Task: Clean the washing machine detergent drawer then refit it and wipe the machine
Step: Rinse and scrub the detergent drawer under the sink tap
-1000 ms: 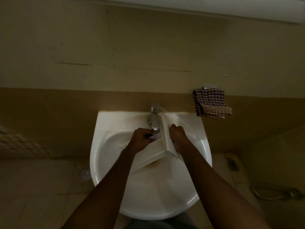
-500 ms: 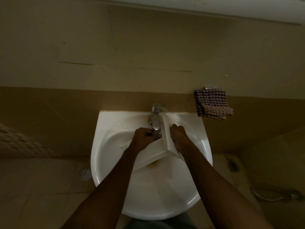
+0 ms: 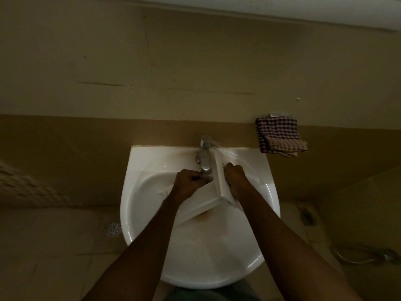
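The white detergent drawer (image 3: 201, 203) lies tilted in the white wash basin (image 3: 138, 192), its front panel (image 3: 221, 177) standing up under the chrome tap (image 3: 205, 156). My left hand (image 3: 187, 182) is closed inside the drawer body just below the spout, gripping something small and dark that I cannot make out. My right hand (image 3: 235, 178) grips the outer face of the front panel and holds the drawer. The light is dim and the drawer's compartments are hidden by my hands.
A folded checked cloth (image 3: 280, 137) hangs on a wall holder to the right of the basin. A round floor drain (image 3: 113, 227) lies at the left on the tiled floor. A hose with a sprayer (image 3: 368, 256) lies on the floor at the right.
My left hand has shifted slightly right and toward the spout inside the drawer. The right hand and the drawer have barely moved.
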